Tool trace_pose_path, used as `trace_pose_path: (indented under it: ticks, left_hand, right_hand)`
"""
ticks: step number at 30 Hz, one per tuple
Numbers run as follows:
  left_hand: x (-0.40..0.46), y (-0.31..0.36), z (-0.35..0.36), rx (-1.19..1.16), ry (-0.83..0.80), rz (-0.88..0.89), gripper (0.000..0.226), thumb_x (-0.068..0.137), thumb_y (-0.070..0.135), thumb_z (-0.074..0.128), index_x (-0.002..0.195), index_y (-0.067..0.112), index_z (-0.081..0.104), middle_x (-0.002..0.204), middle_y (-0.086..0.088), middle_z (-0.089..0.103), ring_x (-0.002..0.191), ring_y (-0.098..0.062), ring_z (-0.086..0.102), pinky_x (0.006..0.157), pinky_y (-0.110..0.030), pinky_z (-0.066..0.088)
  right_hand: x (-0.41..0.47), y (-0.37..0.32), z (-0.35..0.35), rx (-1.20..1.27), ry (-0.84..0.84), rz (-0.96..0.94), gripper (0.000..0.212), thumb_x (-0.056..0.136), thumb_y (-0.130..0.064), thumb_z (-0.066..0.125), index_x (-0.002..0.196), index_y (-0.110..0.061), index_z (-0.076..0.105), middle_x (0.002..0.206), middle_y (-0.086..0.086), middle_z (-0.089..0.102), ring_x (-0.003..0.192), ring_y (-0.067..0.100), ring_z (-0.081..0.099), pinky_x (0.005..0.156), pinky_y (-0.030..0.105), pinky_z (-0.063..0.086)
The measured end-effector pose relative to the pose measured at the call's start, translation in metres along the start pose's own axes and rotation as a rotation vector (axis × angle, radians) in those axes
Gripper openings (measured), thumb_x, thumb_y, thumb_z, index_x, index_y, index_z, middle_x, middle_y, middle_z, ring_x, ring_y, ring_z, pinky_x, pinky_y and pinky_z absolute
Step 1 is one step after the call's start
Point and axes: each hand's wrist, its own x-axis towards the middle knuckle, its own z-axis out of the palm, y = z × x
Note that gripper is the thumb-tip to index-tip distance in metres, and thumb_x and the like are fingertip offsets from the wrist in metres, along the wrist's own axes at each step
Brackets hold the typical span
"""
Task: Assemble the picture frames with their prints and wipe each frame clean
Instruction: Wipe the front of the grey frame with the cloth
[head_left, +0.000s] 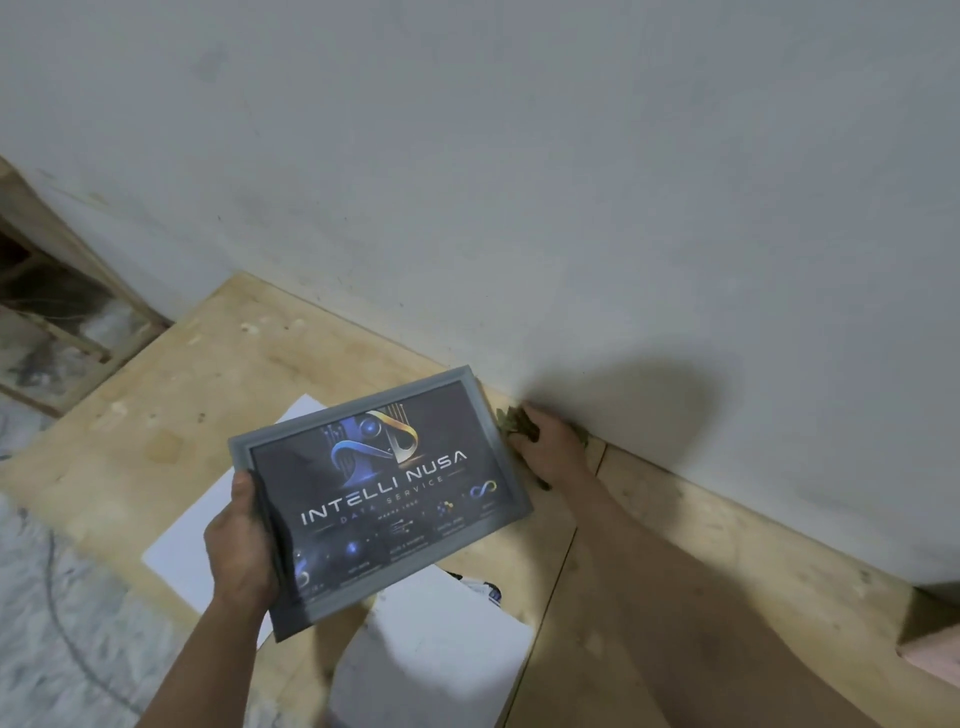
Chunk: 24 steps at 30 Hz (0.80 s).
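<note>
left hand grips the left edge of a grey picture frame, thumb on its front, holding it tilted above the plywood board; the frame holds a dark print reading "intelli nusa data service", seated inside the border; right hand is down at the foot of the white wall, fingers curled on an olive-green cloth lying just beside the frame's top right corner; white sheets lie on the board under the frame; a white block stands nearer the camera; left of the board, an open wooden crate, contents too dim to tell
</note>
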Motion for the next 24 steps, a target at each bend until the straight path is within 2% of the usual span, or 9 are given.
trace_pose_path:
  ticks: [2, 3, 5, 9, 12, 17, 19, 21, 24]
  left_hand:
    - [-0.008, 0.004, -0.001, -0.020, -0.051, 0.010, 0.052, 0.102, 0.048, 0.045, 0.082, 0.001, 0.057, 0.078, -0.011, 0.055, 0.069, -0.028, 0.046, 0.061, -0.034, 0.036]
    - [-0.012, 0.005, -0.001, -0.031, -0.078, 0.008, 0.051, 0.101, 0.048, 0.046, 0.077, 0.005, 0.056, 0.074, -0.009, 0.053, 0.066, -0.027, 0.045, 0.059, -0.033, 0.036]
    - [-0.020, 0.005, -0.004, -0.084, -0.135, -0.001, 0.051, 0.098, 0.053, 0.048, 0.075, 0.008, 0.058, 0.074, -0.008, 0.055, 0.068, -0.027, 0.049, 0.062, -0.035, 0.039]
    - [-0.050, 0.013, -0.004, -0.107, -0.299, 0.014, 0.050, 0.098, 0.052, 0.048, 0.076, 0.009, 0.062, 0.075, -0.007, 0.059, 0.068, -0.027, 0.054, 0.063, -0.035, 0.043]
    - [-0.079, 0.021, 0.011, -0.120, -0.422, 0.077, 0.047, 0.099, 0.048, 0.049, 0.077, 0.010, 0.063, 0.075, -0.005, 0.060, 0.071, -0.024, 0.055, 0.063, -0.034, 0.043]
    - [-0.136, 0.036, 0.048, -0.030, -0.701, 0.244, 0.045, 0.101, 0.047, 0.046, 0.085, 0.012, 0.070, 0.079, -0.003, 0.068, 0.071, -0.021, 0.061, 0.063, -0.032, 0.048]
    - [-0.158, 0.042, 0.068, 0.046, -0.830, 0.329, 0.035, 0.101, 0.034, 0.049, 0.090, 0.009, 0.071, 0.077, 0.001, 0.069, 0.067, -0.017, 0.060, 0.058, -0.028, 0.046]
    - [-0.170, 0.045, 0.089, 0.122, -0.933, 0.419, 0.019, 0.100, 0.015, 0.055, 0.100, 0.006, 0.071, 0.080, 0.002, 0.070, 0.074, -0.017, 0.061, 0.062, -0.027, 0.047]
    - [-0.182, 0.050, 0.117, 0.218, -1.012, 0.513, 0.021, 0.094, 0.000, 0.061, 0.105, 0.014, 0.073, 0.091, -0.004, 0.074, 0.084, -0.024, 0.065, 0.072, -0.034, 0.053]
  right_hand:
    - [-0.019, -0.017, -0.018, 0.193, 0.006, 0.097, 0.040, 0.093, -0.032, 0.059, 0.130, -0.015, 0.059, 0.118, 0.001, 0.062, 0.109, 0.015, 0.056, 0.095, 0.025, 0.040]
    - [-0.029, -0.023, -0.027, 0.287, -0.007, 0.143, 0.032, 0.091, -0.035, 0.060, 0.114, -0.014, 0.068, 0.099, 0.002, 0.065, 0.094, 0.016, 0.058, 0.087, 0.032, 0.046]
    - [-0.057, -0.034, -0.042, 0.460, -0.026, 0.208, 0.029, 0.085, -0.035, 0.065, 0.093, -0.008, 0.073, 0.080, 0.003, 0.065, 0.077, 0.019, 0.059, 0.072, 0.040, 0.050]
    - [-0.129, -0.035, -0.079, 0.510, 0.139, 0.144, 0.023, 0.088, -0.011, 0.064, 0.110, -0.008, 0.071, 0.094, 0.002, 0.072, 0.080, 0.015, 0.066, 0.066, 0.024, 0.051]
    - [-0.177, -0.025, -0.114, 0.483, 0.218, 0.157, 0.024, 0.086, -0.011, 0.068, 0.109, -0.005, 0.071, 0.098, 0.008, 0.074, 0.084, 0.020, 0.070, 0.068, 0.029, 0.055]
    - [-0.247, 0.010, -0.166, 0.546, 0.442, 0.185, 0.012, 0.087, -0.004, 0.064, 0.095, 0.001, 0.072, 0.081, 0.013, 0.070, 0.070, 0.024, 0.062, 0.064, 0.033, 0.049]
    - [-0.269, 0.029, -0.186, 0.582, 0.542, 0.194, 0.012, 0.087, -0.002, 0.063, 0.092, 0.003, 0.072, 0.080, 0.013, 0.068, 0.070, 0.023, 0.060, 0.065, 0.035, 0.049]
    - [-0.286, 0.051, -0.205, 0.614, 0.606, 0.219, 0.012, 0.086, 0.000, 0.063, 0.094, 0.002, 0.072, 0.083, 0.013, 0.069, 0.072, 0.024, 0.062, 0.070, 0.038, 0.053]
    - [-0.296, 0.087, -0.225, 0.597, 0.645, 0.236, 0.010, 0.085, -0.001, 0.066, 0.089, -0.003, 0.074, 0.084, 0.010, 0.071, 0.076, 0.021, 0.063, 0.078, 0.042, 0.056]
